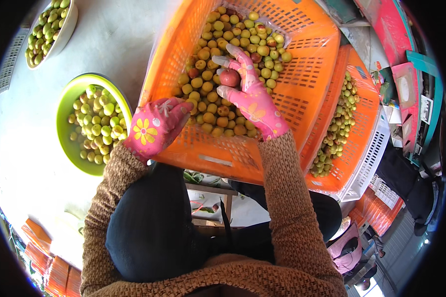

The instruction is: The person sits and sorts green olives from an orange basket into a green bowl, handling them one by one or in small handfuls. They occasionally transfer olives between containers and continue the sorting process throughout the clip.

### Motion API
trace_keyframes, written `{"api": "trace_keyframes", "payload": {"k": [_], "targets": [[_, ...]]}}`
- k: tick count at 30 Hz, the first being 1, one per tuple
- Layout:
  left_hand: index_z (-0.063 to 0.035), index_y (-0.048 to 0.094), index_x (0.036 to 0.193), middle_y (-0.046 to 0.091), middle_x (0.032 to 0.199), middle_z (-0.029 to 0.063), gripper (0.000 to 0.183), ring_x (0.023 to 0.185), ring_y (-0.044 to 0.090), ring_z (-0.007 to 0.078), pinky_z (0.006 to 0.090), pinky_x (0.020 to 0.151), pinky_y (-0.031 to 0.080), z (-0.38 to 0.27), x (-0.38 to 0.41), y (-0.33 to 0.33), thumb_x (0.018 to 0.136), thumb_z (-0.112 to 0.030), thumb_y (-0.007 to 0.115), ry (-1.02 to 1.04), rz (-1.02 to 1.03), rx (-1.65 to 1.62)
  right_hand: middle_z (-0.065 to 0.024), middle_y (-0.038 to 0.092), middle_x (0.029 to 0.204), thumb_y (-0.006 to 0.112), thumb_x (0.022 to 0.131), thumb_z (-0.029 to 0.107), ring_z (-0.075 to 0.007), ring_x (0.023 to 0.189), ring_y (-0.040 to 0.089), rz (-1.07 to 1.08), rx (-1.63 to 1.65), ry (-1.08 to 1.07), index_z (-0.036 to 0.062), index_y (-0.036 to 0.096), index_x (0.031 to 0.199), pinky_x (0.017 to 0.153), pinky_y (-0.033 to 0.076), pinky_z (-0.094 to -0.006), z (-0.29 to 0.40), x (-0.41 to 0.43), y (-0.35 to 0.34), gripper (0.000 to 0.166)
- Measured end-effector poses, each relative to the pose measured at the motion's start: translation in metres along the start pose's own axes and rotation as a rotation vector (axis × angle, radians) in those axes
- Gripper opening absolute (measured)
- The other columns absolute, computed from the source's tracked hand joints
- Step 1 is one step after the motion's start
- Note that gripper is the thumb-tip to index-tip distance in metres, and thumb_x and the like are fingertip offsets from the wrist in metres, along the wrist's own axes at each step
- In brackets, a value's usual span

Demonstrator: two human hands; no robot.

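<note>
My right hand (251, 91), in a pink flowered glove with grey fingertips, holds a dark red jujube (230, 78) between thumb and fingers. It hovers over an orange slotted plastic crate (308, 55) lined with clear film. Yellow-green jujubes (208, 87), some with brown patches, cover the crate's bottom. At the crate's near left corner is my left hand (156, 128), gloved alike, its fingers curled inward; whether anything lies inside them is hidden. Just left of it stands a lime-green bowl (65, 137) of green and brownish jujubes (96, 120).
A white bowl (72, 28) of jujubes sits at the upper left. To the right, a second orange crate (360, 122) of jujubes rests over a white crate (371, 156). More orange crates (55, 271) stand lower left. Other people (347, 248) are at the lower right.
</note>
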State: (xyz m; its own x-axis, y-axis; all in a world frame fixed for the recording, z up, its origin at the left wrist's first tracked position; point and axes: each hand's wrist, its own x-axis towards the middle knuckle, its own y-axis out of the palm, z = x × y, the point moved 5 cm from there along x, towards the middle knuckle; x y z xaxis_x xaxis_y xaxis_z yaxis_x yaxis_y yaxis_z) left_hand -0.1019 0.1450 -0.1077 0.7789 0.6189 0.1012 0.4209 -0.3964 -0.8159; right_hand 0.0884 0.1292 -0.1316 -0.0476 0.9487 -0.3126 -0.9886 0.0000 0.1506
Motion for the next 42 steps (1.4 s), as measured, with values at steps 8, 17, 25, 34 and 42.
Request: {"api": "trace_keyframes", "payload": {"k": [8, 17, 25, 34, 42], "targets": [[-0.0083, 0.064, 0.103, 0.065, 0.087, 0.0106, 0.021, 0.080, 0.063, 0.0325, 0.0421, 0.065, 0.050, -0.004, 0.002, 0.001, 0.083, -0.012, 0.065, 0.086, -0.021, 0.017, -0.0016, 0.064, 0.092, 0.073, 0.081, 0.006, -0.0100, 0.081, 0.059, -0.355, -0.251, -0.076, 0.0063, 0.056, 0.116, 0.074, 0.051, -0.0264, 0.072, -0.065, -0.004, 0.039], [0.0021, 0.060, 0.119, 0.066, 0.102, 0.0101, 0.028, 0.093, 0.063, 0.0199, 0.0312, 0.087, 0.050, 0.038, -0.054, 0.003, 0.095, -0.013, 0.056, -0.467, -0.036, -0.985, -0.0001, 0.060, 0.091, 0.055, 0.096, 0.039, -0.0081, 0.066, 0.054, -0.266, 0.658, 0.235, 0.0107, 0.058, 0.107, 0.052, 0.041, -0.0209, 0.057, -0.219, 0.006, 0.030], [-0.0030, 0.059, 0.124, 0.067, 0.108, 0.0071, 0.033, 0.089, 0.062, 0.0127, 0.0262, 0.081, 0.050, 0.017, -0.100, -0.100, 0.097, -0.022, 0.055, -0.446, -0.269, -1.064, -0.0228, 0.054, 0.118, 0.063, 0.092, 0.031, -0.0362, 0.109, 0.056, -1.167, 1.269, -0.669, -0.0016, 0.047, 0.116, 0.086, 0.056, -0.0371, 0.087, -0.434, -0.183, 0.044], [0.0018, 0.057, 0.125, 0.064, 0.112, 0.0104, 0.034, 0.102, 0.060, 0.0180, 0.0306, 0.091, 0.048, -0.023, -0.093, -0.134, 0.097, -0.017, 0.054, -0.423, -0.370, -0.995, -0.0098, 0.064, 0.109, 0.057, 0.094, 0.022, -0.0198, 0.089, 0.062, -0.524, 0.666, -0.199, 0.0025, 0.054, 0.124, 0.074, 0.049, -0.0295, 0.056, -0.307, -0.091, 0.035], [0.0013, 0.058, 0.122, 0.067, 0.109, 0.0099, 0.031, 0.098, 0.062, 0.0162, 0.0295, 0.090, 0.048, -0.007, -0.074, -0.096, 0.098, -0.017, 0.053, -0.459, -0.154, -0.989, -0.0108, 0.066, 0.111, 0.058, 0.092, 0.027, -0.0247, 0.105, 0.061, -0.156, -0.694, 0.231, 0.0072, 0.057, 0.125, 0.087, 0.048, -0.0365, 0.018, -0.170, -0.033, 0.039]]}}
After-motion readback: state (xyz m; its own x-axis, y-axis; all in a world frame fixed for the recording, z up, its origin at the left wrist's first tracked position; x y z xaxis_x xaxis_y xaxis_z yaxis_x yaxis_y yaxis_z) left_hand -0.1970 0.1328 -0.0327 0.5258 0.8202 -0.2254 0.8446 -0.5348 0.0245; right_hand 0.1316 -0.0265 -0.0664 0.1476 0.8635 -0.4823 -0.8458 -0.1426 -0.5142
